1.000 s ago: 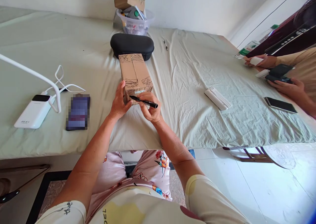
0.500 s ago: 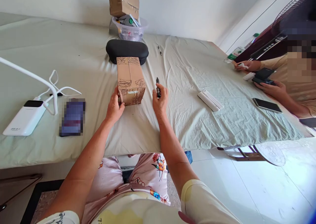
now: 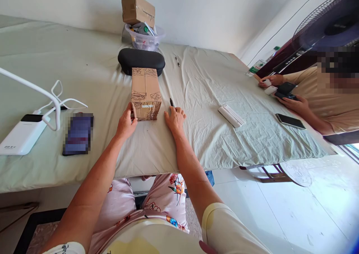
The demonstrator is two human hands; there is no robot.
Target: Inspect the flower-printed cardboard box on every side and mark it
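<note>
From my head camera, my left hand (image 3: 126,124) lay against the near side of the brown cardboard box (image 3: 146,93) scrawled with black doodles, fingers loosely curled; I could not tell if it gripped. My right hand (image 3: 175,120) lay open and spread on the pale green cloth sheet (image 3: 196,142), holding nothing, a slim black marker pen (image 3: 171,102) just past my fingertips. The box stood just before a black oval zip case (image 3: 141,61).

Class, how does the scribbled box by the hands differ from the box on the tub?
The near box has black pen drawings; the tub box looks plain. The near box sits on the sheet, touching the left hand; the other rests on a clear tub. Both are taped brown cardboard.
</note>
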